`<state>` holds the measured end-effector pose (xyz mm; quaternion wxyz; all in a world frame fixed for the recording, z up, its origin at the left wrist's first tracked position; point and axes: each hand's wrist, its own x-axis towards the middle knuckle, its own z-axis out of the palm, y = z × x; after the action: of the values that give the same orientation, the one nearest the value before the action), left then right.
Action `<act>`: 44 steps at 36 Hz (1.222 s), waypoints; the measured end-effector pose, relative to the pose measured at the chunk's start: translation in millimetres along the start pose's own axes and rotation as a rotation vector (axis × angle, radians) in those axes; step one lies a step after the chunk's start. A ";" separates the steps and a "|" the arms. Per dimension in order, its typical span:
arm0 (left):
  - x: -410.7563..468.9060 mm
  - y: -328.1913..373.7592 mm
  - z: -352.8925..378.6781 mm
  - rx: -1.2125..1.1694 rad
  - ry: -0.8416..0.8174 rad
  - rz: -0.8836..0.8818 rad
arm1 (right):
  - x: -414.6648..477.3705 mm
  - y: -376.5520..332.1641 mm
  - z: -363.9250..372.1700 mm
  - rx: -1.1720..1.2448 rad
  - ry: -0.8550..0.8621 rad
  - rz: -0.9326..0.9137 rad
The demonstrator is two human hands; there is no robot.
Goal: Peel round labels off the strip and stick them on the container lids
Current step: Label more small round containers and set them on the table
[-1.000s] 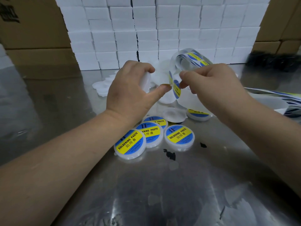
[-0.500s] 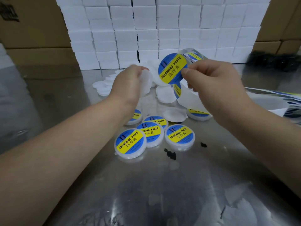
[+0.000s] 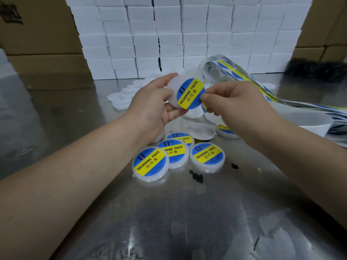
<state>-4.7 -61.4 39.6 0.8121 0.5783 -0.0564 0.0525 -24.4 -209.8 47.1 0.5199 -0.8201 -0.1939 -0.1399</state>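
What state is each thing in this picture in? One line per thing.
Left hand, holding the bare lid.
Right hand, pinching the label.
Label, peeled, lying partly over the bare lid.
Bare lid, raised, partly covered.
Finished lids, labelled, lying flat.
Strip, curled, some labels left.

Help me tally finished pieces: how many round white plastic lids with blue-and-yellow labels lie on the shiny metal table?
5: front-left lid, middle lid behind it, back lid, right lid, and far-right lid half hidden beneath the right hand. Another may hide behind the left hand.
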 end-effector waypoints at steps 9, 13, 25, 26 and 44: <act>-3.6 -0.3 0.2 -0.037 -0.024 0.012 | -0.6 0.2 0.7 -0.037 -0.008 -0.003; -6.5 -2.4 -0.3 0.049 -0.071 0.054 | -0.5 -0.4 1.5 -0.051 -0.016 0.008; -8.3 -3.9 0.0 0.104 -0.080 0.093 | 1.0 2.4 1.0 -0.082 0.011 0.036; -8.3 -3.9 0.0 0.107 -0.085 0.096 | 1.0 2.2 0.9 -0.090 0.010 0.033; -10.7 -4.2 1.2 0.152 -0.081 0.114 | 1.4 4.2 0.4 -0.169 0.033 0.054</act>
<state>-14.6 -64.1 34.4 0.7588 0.6357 -0.1178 0.0791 -21.2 -210.8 44.2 0.4555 -0.8636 -0.1506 -0.1552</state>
